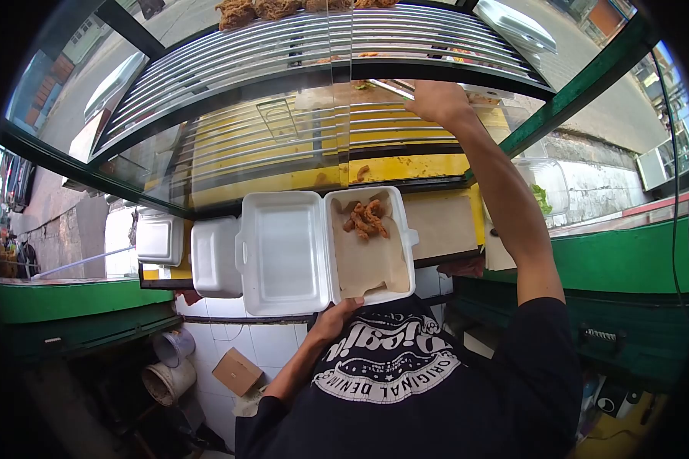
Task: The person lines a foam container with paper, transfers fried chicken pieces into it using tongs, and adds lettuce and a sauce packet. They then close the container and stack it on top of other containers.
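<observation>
My left hand grips the near edge of an open white foam takeaway box, thumb on top and the other fingers hidden beneath. Brown paper lines the box's right half, and several pieces of fried chicken lie on it toward the back. Inside the glass display case, my right hand is closed around metal tongs that point left. The tips of the tongs are near some food on the lower rack, too small to make out clearly.
Larger fried chicken pieces sit on the upper wire rack. Closed foam boxes stand to the left. Green frame bars flank my right arm. A clear container with greens is at right; buckets and a cardboard box lie below.
</observation>
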{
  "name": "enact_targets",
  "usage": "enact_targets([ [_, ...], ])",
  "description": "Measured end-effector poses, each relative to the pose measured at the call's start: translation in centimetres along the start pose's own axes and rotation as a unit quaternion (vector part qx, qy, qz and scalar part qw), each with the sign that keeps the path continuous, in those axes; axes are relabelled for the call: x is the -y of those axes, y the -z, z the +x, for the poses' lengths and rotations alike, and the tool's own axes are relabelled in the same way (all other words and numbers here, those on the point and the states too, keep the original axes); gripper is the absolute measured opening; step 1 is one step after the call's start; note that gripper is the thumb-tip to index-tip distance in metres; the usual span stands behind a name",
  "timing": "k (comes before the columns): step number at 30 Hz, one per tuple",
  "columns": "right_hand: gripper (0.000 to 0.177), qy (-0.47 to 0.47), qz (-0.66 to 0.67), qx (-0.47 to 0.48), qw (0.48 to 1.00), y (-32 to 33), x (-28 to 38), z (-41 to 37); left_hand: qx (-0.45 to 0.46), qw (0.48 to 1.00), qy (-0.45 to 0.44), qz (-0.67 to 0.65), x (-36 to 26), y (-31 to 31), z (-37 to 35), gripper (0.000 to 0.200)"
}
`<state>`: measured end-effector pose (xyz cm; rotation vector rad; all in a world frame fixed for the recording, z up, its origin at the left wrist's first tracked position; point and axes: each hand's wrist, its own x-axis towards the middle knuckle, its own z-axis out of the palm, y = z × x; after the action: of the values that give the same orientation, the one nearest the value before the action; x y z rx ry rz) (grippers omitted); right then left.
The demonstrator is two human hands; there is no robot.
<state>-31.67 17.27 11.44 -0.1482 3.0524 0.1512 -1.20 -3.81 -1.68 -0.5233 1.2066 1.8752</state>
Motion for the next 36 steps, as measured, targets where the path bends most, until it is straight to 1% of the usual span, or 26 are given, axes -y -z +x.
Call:
enact_targets([
  [2, 0.044, -0.029, 0.019, -0.017, 0.999, -0.5, -0.4, 0.4, -0.01, 1.0, -0.006, -0.002, 0.5, 0.3, 0.3, 0.057],
  [6, 0.041, -0.034, 0.04, -0.013, 0.999, -0.3, -1.9, -1.8, 0.007, 1.0, 0.008, 0.01, -0.1, -0.1, 0.8, 0.055],
  [8, 0.04, -0.032, 0.063, -0.042, 0.997, -0.4, -2.9, -3.1, -0.012, 0.998, -0.039, -0.051, -0.6, -1.3, 0.5, 0.027],
  [9, 0.04, -0.034, 0.063, -0.04, 0.997, -0.4, -3.3, -3.2, -0.012, 0.998, -0.036, -0.05, -0.3, -1.2, 0.8, 0.027],
  [11, 0.04, -0.032, 0.075, -0.006, 0.997, -0.5, -4.2, -3.3, 0.033, 0.993, -0.072, -0.084, 0.4, -0.6, 1.9, 0.037],
  [12, 0.042, -0.033, 0.064, -0.004, 0.997, -0.5, -4.4, -3.1, 0.034, 0.994, -0.069, -0.081, 0.7, -0.4, 2.4, 0.037],
  [13, 0.042, -0.038, 0.067, -0.003, 0.997, -0.8, -4.5, -2.9, 0.053, 0.99, -0.091, -0.09, 0.9, -0.2, 2.7, 0.042],
  [14, 0.043, -0.026, 0.049, -0.038, 0.998, -1.1, -4.4, -2.6, 0.071, 0.986, -0.113, -0.099, 1.0, -0.1, 2.8, 0.048],
  [15, 0.045, -0.015, 0.031, -0.075, 0.997, -1.3, -4.2, -2.2, 0.072, 0.987, -0.11, -0.095, 0.9, -0.2, 2.7, 0.048],
  [16, 0.047, -0.015, -0.003, -0.021, 1.0, -0.6, -3.7, -1.8, 0.062, 0.988, -0.108, -0.094, 0.8, -0.3, 2.5, 0.049],
  [21, 0.043, -0.007, -0.009, -0.031, 0.999, -1.8, -2.4, 0.8, 0.044, 0.99, -0.1, -0.091, 0.6, -0.3, 2.0, 0.049],
  [23, 0.042, 0.0, -0.021, -0.031, 0.999, -1.7, -2.3, 0.8, 0.016, 0.993, -0.065, -0.096, 0.3, -0.6, 1.5, 0.048],
  [25, 0.04, -0.027, 0.024, -0.034, 0.999, -1.0, -2.2, -0.6, 0.028, 0.992, -0.076, -0.094, 0.4, -0.4, 1.7, 0.047],
  [26, 0.04, -0.023, 0.022, -0.033, 0.999, -0.7, -2.3, -1.6, 0.039, 0.992, -0.085, -0.09, 0.6, -0.3, 1.8, 0.046],
  [28, 0.041, -0.037, 0.089, -0.034, 0.995, 0.3, -2.9, -4.6, 0.049, 0.989, -0.093, -0.101, 1.1, -0.1, 2.4, 0.045],
  [30, 0.041, 0.014, 0.103, -0.081, 0.991, 1.6, -4.1, -9.1, 0.058, 0.988, -0.097, -0.109, 1.0, 0.0, 2.1, 0.045],
  [32, 0.042, 0.013, 0.145, -0.065, 0.987, 3.7, -5.2, -13.7, 0.048, 0.995, -0.056, -0.068, 0.1, -0.4, 1.7, 0.044],
  [33, 0.042, 0.023, 0.18, -0.029, 0.983, 5.0, -5.9, -15.7, 0.047, 0.995, -0.055, -0.071, 0.2, -0.5, 1.7, 0.044],
  [34, 0.041, 0.021, 0.207, 0.015, 0.978, 6.3, -6.1, -17.6, 0.054, 0.992, -0.081, -0.083, 0.3, -0.7, 1.8, 0.044],
  [35, 0.041, 0.023, 0.207, 0.016, 0.978, 6.2, -6.6, -19.0, 0.062, 0.988, -0.107, -0.095, 0.3, -0.9, 1.8, 0.044],
  [36, 0.042, 0.066, 0.223, 0.05, 0.971, 6.1, -7.3, -20.2, 0.061, 0.988, -0.106, -0.096, 0.5, -0.9, 1.9, 0.044],
])
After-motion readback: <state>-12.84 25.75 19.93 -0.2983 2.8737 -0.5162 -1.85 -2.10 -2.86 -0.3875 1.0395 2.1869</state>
